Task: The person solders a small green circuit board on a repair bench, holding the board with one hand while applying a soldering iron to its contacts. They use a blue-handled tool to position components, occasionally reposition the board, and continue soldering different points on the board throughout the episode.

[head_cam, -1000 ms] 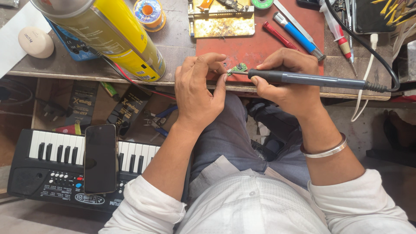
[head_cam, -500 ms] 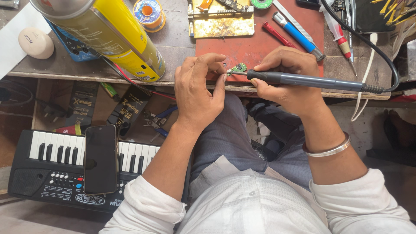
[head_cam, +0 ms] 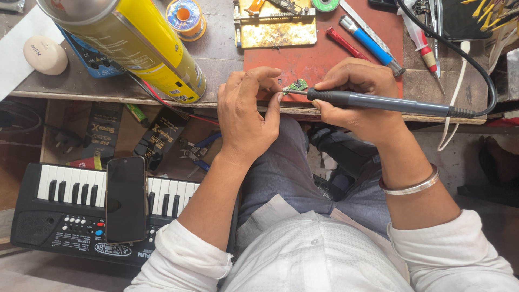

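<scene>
Cluttered repair bench [head_cam: 81, 89] with red work mat [head_cam: 324, 59]. Left hand [head_cam: 251, 116] pinches a small green circuit board [head_cam: 295, 85] at the mat's near edge, steadying it. Right hand [head_cam: 359, 100] grips a soldering iron [head_cam: 378, 101] pen-style, tip touching the board. Yellow spray can [head_cam: 135, 43] stands left.

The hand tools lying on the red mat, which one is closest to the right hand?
The blue-handled screwdriver; its metal tip ends just above the right hand. The red-handled tool lies farther left, and the red-and-white one sits off the mat's right edge.

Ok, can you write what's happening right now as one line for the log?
left hand: pinching small green circuit board | right hand: gripping soldering iron, tip at board | surface: red mat | nearby: yellow spray can
</scene>
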Tool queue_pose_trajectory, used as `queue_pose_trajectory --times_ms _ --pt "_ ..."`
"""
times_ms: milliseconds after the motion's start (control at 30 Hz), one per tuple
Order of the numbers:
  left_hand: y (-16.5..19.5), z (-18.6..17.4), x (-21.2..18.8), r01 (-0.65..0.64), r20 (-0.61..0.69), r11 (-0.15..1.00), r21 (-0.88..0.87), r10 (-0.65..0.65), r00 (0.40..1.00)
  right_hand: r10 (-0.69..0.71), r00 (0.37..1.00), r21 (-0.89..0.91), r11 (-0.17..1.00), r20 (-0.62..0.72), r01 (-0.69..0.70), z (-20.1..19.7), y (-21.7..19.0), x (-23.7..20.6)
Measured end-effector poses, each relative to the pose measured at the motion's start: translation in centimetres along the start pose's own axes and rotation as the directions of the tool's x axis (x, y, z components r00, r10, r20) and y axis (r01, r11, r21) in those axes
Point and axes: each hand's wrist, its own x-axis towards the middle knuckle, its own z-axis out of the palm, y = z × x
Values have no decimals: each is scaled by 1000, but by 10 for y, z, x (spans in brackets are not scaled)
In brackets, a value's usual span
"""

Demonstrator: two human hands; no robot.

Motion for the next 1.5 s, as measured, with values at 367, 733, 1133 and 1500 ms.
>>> queue_pose_trajectory --times_ms 367,733,1133,1500 --pt "0 0 0 1 1 1000 -3 -1 1000 53 998 56 997 35 -55 -3 -4 1" --pt "-1 1 0 5 1 1000 0 -5 1000 66 997 67 995 41 -68 -2 -3 1" --pt "-5 -1 5 8 7 1000 -9 -8 1000 125 991 108 987 -41 -120 -2 -4 4" --pt "-8 -2 2 3 6 1000 -3 -3 1000 43 999 12 999 -24 -43 6 -2 4"
